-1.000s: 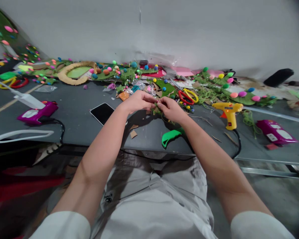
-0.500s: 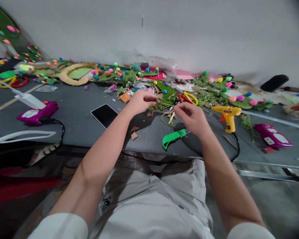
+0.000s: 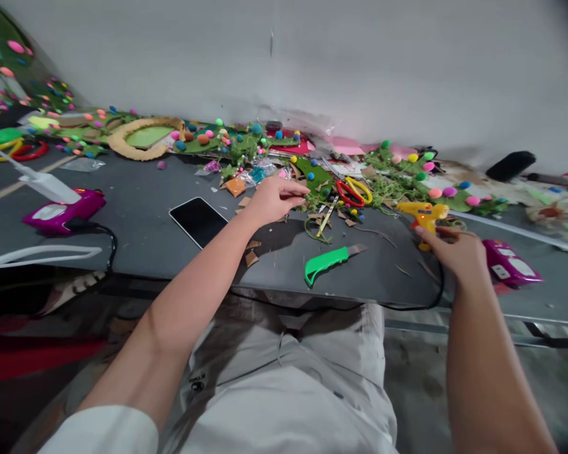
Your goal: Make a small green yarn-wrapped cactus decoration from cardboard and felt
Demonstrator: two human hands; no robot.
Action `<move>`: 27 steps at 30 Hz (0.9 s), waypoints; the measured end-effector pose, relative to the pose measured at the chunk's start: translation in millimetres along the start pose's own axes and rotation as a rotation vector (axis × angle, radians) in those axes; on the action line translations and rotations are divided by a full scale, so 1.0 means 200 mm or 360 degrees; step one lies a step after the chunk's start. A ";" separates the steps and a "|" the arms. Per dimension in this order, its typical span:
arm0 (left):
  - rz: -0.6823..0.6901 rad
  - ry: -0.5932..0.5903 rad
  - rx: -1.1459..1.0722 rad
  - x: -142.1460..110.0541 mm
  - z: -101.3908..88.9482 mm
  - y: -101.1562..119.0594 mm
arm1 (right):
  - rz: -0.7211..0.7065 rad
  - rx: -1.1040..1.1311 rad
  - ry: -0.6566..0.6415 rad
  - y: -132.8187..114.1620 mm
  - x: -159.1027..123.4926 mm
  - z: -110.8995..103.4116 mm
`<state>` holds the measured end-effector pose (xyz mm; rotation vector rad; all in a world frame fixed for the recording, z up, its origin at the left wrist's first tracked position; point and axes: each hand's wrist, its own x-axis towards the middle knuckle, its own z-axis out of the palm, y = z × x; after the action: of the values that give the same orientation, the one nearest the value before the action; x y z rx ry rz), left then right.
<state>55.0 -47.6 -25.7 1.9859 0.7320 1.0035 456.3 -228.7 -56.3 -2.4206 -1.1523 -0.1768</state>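
My left hand (image 3: 275, 200) hovers over the middle of the table, thumb and fingers pinched together. Whatever sits between its fingertips is too small to make out; green yarn scraps (image 3: 317, 200) lie just beyond. On the right, my right hand (image 3: 454, 247) has its fingers around the handle of a yellow hot glue gun (image 3: 423, 213), whose small light glows orange. A green-handled utility knife (image 3: 329, 260) rests between my hands near the front edge. Behind it lie a yellow-white strip (image 3: 329, 216) and scissors with red and yellow handles (image 3: 350, 194).
A phone (image 3: 199, 221) lies left of my left hand. Purple boxes (image 3: 512, 263) stand at both ends, with cables. A tan ring (image 3: 116, 142), green felt with colored pompoms (image 3: 203, 140) and cardboard scraps (image 3: 251, 258) line the table. Someone's foot (image 3: 73, 287) shows below left.
My hands were together over a small green piece. My right hand has let go, moved right and taken hold of the hot glue gun. My left hand stays pinched in nearly the same place.
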 end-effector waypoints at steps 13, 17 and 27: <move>-0.0071 -0.0033 -0.0170 0.02 0.02 -0.04 | 0.0117 0.1664 -0.0482 -0.50 -0.06 0.00; -0.0069 -0.0034 -0.0190 0.02 0.02 -0.05 | -0.0088 0.1756 -0.0702 -0.71 -0.18 0.00; 0.0001 -0.0067 -0.0134 0.03 0.04 -0.05 | -0.0436 0.1374 -0.0917 -0.77 -0.33 0.14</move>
<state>63.0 -41.7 -34.4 1.9289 0.6555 0.9742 294.7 -178.8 -47.9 -1.5573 -1.4009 0.8185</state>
